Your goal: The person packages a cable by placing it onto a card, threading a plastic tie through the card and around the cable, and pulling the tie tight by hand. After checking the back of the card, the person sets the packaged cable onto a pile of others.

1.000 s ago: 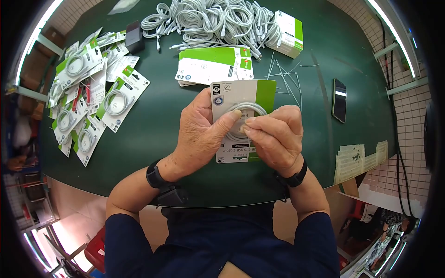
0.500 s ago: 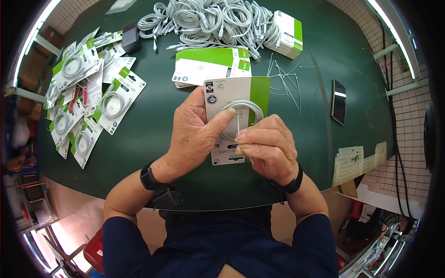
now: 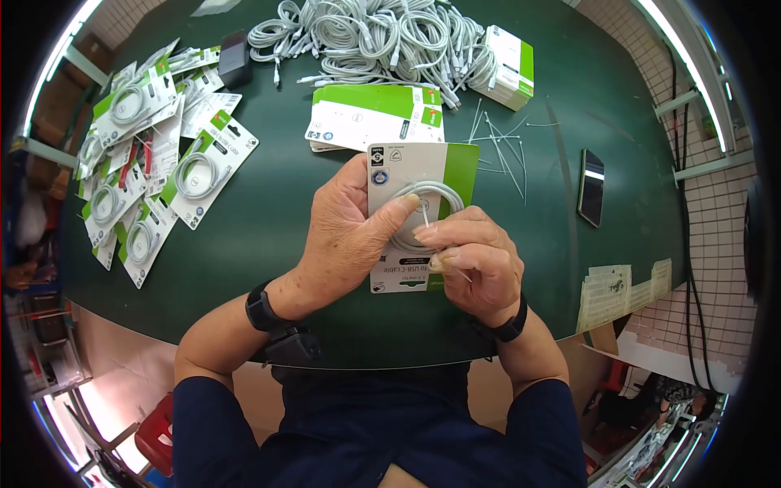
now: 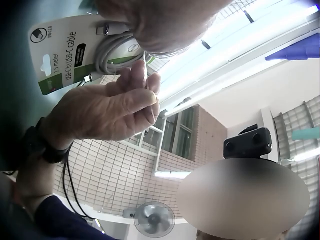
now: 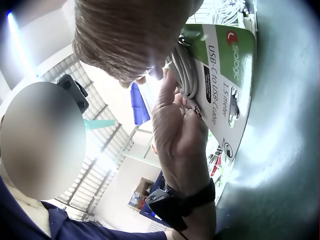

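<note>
My left hand (image 3: 342,232) holds a white and green cable card (image 3: 416,161) upright, its thumb pressing a coiled grey-white USB-C cable (image 3: 446,192) against the front. A thin white cable tie (image 3: 425,216) crosses the middle of the coil. Thumb and fingers of my right hand (image 3: 482,264) pinch the tie just below the thumb of the left. A bit of its tail shows past the right fingers. In the right wrist view the card (image 5: 235,60) reads "USB-C to USB-C cable". A metal cable plug (image 4: 102,30) shows beside the coil in the left wrist view.
Carded cables (image 3: 195,175) lie heaped at left, next to a dark box (image 3: 235,61). Loose cables (image 3: 382,37) are piled at the back, with flat cards (image 3: 358,118) before them and a card stack (image 3: 508,69) beside. Loose ties (image 3: 508,154) and a phone (image 3: 592,187) lie at right.
My right hand has drawn a little down and away from the coil, so more of the tie shows. The left hand keeps its hold on card and cable.
</note>
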Demonstrator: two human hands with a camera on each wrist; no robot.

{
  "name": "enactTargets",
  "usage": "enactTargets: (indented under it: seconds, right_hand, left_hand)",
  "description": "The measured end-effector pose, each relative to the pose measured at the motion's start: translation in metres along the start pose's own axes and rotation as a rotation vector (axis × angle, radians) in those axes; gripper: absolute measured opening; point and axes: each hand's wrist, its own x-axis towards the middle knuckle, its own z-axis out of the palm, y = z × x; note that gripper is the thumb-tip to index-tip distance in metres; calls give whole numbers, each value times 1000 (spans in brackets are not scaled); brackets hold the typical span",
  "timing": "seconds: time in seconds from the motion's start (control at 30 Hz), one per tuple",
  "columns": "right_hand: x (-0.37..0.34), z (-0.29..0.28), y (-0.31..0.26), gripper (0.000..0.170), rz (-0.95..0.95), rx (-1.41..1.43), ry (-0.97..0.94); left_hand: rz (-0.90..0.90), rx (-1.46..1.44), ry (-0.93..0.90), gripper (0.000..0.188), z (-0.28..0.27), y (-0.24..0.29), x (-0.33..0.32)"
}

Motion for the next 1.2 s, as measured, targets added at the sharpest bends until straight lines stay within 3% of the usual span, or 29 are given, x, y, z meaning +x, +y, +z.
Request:
enactTargets:
  seconds: [0.27, 0.5, 0.77, 1.2]
  right_hand:
    - [4, 0, 1, 31, 0, -162, 11]
    - [-3, 3, 9, 26, 200, 23, 236]
    - [9, -10, 21, 23, 92, -328, 80]
    - [7, -19, 8, 36, -89, -385, -40]
  left_hand:
    - [-21, -48, -8, 35, 2, -10, -1]
    - [-57, -42, -28, 36, 7, -17, -5]
    - [-84, -12, -45, 36, 5, -18, -3]
    - [-56, 9, -42, 34, 5, -16, -4]
